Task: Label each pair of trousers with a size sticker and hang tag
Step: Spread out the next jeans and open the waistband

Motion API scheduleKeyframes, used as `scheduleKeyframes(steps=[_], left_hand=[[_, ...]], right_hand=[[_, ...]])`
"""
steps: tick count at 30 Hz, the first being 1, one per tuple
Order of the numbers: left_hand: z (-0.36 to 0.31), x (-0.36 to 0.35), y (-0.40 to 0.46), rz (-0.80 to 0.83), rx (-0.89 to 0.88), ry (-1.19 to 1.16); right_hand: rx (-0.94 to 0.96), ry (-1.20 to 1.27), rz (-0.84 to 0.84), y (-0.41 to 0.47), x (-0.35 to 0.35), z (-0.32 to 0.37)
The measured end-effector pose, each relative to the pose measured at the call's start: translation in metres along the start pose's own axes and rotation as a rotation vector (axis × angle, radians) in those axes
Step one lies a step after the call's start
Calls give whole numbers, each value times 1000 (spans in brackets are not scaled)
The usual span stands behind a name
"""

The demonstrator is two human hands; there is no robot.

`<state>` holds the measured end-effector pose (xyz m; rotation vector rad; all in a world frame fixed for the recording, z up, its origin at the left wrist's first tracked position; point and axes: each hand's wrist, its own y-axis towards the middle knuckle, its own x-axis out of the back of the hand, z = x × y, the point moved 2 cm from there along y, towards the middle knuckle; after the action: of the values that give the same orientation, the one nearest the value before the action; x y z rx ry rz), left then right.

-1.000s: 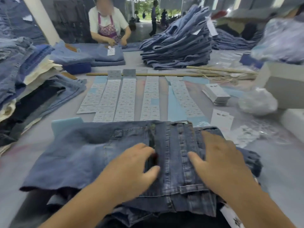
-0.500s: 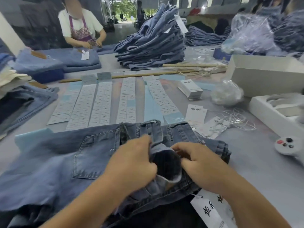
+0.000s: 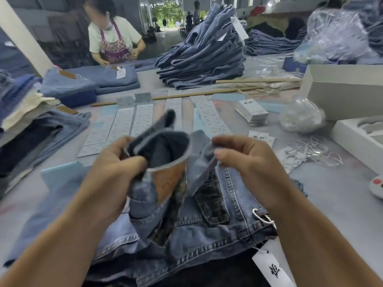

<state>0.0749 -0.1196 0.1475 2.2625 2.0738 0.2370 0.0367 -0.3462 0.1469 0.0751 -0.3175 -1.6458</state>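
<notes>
Head view: both hands lift the jeans' (image 3: 207, 228) waistband off the table (image 3: 331, 204) — left hand (image 3: 116, 172) grips one flap, right hand (image 3: 244, 160) pinches the other; sticker sheets (image 3: 124, 125) lie beyond.

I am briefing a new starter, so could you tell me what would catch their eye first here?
Front and centre, the left hand and right hand grip the opened waistband of the jeans, lifted off the table. Behind them lie sticker sheets in rows. Further back, a tall pile of folded jeans rises.
</notes>
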Motion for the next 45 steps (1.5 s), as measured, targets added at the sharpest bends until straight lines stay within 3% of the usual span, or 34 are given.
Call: scheduleKeyframes(steps=[3, 5, 10, 14, 19, 24, 27, 31, 34, 39, 42, 45], left_hand=[[-9, 11, 4, -62, -38, -238], [-2, 11, 3, -52, 14, -236], [38, -15, -9, -2, 120, 122], [44, -30, -13, 51, -5, 340], [28, -24, -6, -87, -18, 331], [-1, -18, 4, -192, -108, 269], [-6, -16, 4, -197, -136, 249], [14, -19, -5, -120, -27, 258], [30, -28, -12, -26, 60, 263], [36, -41, -18, 140, 49, 344], [34, -40, -17, 138, 37, 328], [30, -37, -17, 105, 1, 350]], right_hand=[[37, 149, -40, 12, 7, 11], [-18, 82, -3, 15, 1, 4], [-159, -523, 6, 15, -22, -43], [-307, -643, 50, 25, -25, -65], [-64, -547, -135, 24, -16, -37], [200, -699, -313, 3, -20, 16], [301, -661, -318, -10, -19, 31], [137, -347, -301, -19, -10, 2], [-116, -693, -202, -10, -3, -39], [-167, -898, -49, 19, -4, -54], [-298, -569, 45, 39, 1, -48], [-220, -501, -68, 39, 8, -42]])
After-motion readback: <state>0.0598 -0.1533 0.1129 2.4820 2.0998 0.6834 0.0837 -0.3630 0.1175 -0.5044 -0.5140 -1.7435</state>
